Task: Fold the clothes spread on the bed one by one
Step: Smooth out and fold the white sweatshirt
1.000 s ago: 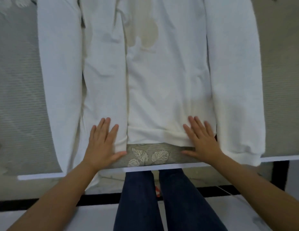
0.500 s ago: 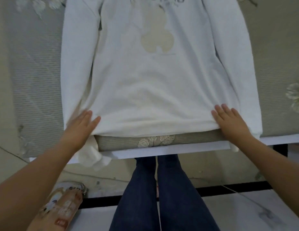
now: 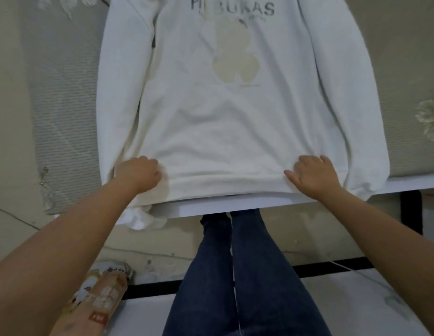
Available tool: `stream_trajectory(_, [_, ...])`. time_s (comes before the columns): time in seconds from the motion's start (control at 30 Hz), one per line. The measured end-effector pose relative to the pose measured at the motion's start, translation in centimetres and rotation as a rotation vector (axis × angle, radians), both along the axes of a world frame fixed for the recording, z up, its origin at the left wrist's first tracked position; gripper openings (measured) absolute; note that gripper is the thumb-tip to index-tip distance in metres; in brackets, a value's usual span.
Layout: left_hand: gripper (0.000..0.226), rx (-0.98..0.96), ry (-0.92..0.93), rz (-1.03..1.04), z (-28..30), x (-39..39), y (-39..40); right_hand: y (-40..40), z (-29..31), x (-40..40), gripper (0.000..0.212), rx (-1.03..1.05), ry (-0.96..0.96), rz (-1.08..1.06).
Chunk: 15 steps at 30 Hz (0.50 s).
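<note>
A white sweatshirt (image 3: 225, 112) lies spread face-up on the bed (image 3: 56, 98), its hem at six o'clock reaching the near edge of the bed and both sleeves lying straight along its sides. The left hand (image 3: 137, 174), at about seven o'clock, is curled and bunches the fabric at the hem's left corner. The right hand (image 3: 312, 175), at about five o'clock, grips the hem's right corner with fingers bent into the cloth. A printed bag (image 3: 97, 301) sits on the floor at seven o'clock.
</note>
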<state>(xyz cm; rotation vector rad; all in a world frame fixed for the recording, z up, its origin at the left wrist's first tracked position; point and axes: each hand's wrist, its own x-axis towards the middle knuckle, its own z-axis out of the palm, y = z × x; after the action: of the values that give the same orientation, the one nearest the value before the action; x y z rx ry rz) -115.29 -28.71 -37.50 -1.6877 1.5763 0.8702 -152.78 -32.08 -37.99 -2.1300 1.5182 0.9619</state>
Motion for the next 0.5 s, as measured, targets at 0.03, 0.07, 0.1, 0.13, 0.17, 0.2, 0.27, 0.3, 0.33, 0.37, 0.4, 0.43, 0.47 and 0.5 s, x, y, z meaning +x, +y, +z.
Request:
stream_trajectory(0.03, [0.034,-0.190,0.051,0.079,0.2,0.1,-0.4,-0.4,0.2,1.5,0.068,-0.053,-0.070,-0.001])
stream_trajectory(0.07, [0.032,-0.376,0.088,0.161,0.2,0.2,-0.6,-0.8,0.2,3.0,0.072,-0.078,-0.135,0.008])
stream_trajectory(0.1, [0.035,-0.522,0.092,0.240,0.2,0.4,-0.7,-1.2,-0.1,4.7,0.069,-0.091,-0.195,0.017])
stream_trajectory(0.13, [0.040,-0.611,0.063,0.319,0.1,0.7,-0.7,-1.6,-0.5,6.4,0.060,-0.102,-0.246,0.029])
stream_trajectory(0.17, [0.046,-0.632,0.010,0.421,-0.2,1.1,-0.5,-1.9,-1.0,8.1,0.053,-0.106,-0.295,0.035])
stream_trajectory(0.2, [0.051,-0.599,-0.050,0.557,-0.6,1.6,-0.2,-2.2,-1.5,9.8,0.051,-0.105,-0.335,0.034])
stream_trajectory(0.27, [0.052,-0.495,-0.122,0.818,-1.2,3.0,0.9,-2.8,-2.6,12.5,0.055,-0.089,-0.340,0.052])
stream_trajectory(0.3, [0.047,-0.479,-0.116,0.875,-1.6,3.7,1.6,-3.2,-3.2,13.5,0.056,-0.076,-0.322,0.076])
stream_trajectory(0.33, [0.040,-0.497,-0.071,0.913,-1.8,4.2,2.3,-3.5,-3.6,14.3,0.056,-0.057,-0.301,0.101])
stream_trajectory(0.37, [0.034,-0.537,-0.005,0.951,-1.9,4.8,2.9,-3.9,-4.0,15.0,0.057,-0.034,-0.279,0.124])
stream_trajectory(0.4, [0.031,-0.586,0.075,1.033,-1.9,5.4,3.3,-4.2,-4.2,15.6,0.057,-0.014,-0.255,0.143])
stream_trajectory(0.43, [0.029,-0.631,0.167,1.153,-1.7,6.0,3.5,-4.5,-4.2,16.1,0.057,-0.003,-0.236,0.157])
stream_trajectory(0.47, [0.026,-0.669,0.252,1.265,-1.4,6.7,3.5,-4.8,-4.1,16.6,0.057,-0.002,-0.222,0.166])
stream_trajectory(0.5, [0.024,-0.708,0.311,1.347,-1.2,7.5,3.4,-5.1,-3.9,17.1,0.055,-0.008,-0.210,0.179])
